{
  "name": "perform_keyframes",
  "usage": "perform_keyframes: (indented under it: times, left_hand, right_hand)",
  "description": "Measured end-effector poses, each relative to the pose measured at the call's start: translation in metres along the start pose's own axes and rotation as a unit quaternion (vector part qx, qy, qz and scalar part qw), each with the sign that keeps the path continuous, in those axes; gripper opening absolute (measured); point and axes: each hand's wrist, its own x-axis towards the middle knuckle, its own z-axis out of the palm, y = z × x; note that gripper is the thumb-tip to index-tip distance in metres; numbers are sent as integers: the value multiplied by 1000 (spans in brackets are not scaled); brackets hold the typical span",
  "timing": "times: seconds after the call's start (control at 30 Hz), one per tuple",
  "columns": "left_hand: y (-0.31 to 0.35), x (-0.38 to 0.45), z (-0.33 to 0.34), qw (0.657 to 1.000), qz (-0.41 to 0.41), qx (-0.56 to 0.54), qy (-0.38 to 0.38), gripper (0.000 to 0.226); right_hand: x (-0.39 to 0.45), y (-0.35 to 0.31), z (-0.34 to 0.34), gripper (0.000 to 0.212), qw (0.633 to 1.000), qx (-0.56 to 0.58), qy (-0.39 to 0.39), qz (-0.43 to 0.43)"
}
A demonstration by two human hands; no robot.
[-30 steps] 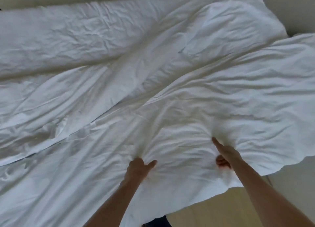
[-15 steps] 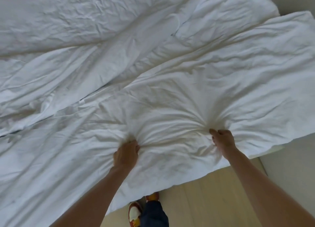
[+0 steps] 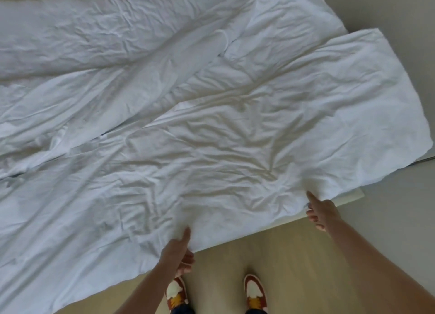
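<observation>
1. The white duvet (image 3: 235, 137) is spread over most of the bed, with its near hem hanging just past the bed's edge towards the person. Half a second ago it was bunched into two knots of radiating creases; those knots are now gone and the cloth is seen lying flatter, with only shallow wrinkles left.
2. A crumpled bed sheet (image 3: 94, 42) is seen behind the duvet, at the far left, partly overlapped by it as before.
3. The wooden floor (image 3: 282, 254) is shown below the hem, and more of it is taken in than in the earlier frames.
4. A pale strip of the mattress edge (image 3: 348, 196) is exposed just beside the right wrist, under the duvet's near right corner.
5. The left hand (image 3: 176, 252) is now placed at the hem itself rather than further in on the cloth. The hem is pinched: the thumb is laid on top and the fingers are curled underneath.
6. The right hand (image 3: 323, 213) is likewise drawn back to the hem, well apart from the left. The edge is gripped between the thumb stretched on top and the fingers curled below.
7. Two red and white shoes (image 3: 255, 292) are seen on the floor, where earlier only one was shown.
</observation>
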Motion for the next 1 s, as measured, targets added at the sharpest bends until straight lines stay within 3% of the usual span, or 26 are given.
perform_keyframes:
  times: [0.07, 0.3, 0.4, 0.47, 0.6, 0.73, 0.83, 1.0]
  left_hand:
    - [3, -4, 22, 996, -56, -62, -33, 88]
    - [57, 0, 75, 973, -58, -210, -70, 97]
    - [71, 18, 92, 968, -105, -224, -34, 91]
    - [75, 34, 109, 962, -88, -258, 14, 77]
    - [75, 70, 127, 939, -18, -331, 88, 38]
    - [68, 76, 126, 934, 23, -331, 133, 31]
    - [54, 59, 130, 932, 45, -320, 162, 30]
    - [25, 3, 130, 909, 87, -371, 167, 35]
  right_hand:
    - [13, -1, -20, 52, 1000, 9, 18, 7]
    - [76, -61, -76, 80, 999, 14, 20, -22]
    - [101, -81, -87, 96, 999, -17, -37, 33]
    - [121, -84, -85, 100, 995, -35, -78, 58]
    - [167, -77, -61, 64, 996, 4, -85, -6]
    - [183, -67, -52, 41, 992, 50, -46, -102]
    - [168, -54, -70, 35, 986, 106, -63, -111]
    - [116, -27, -117, 44, 975, 148, -52, -159]
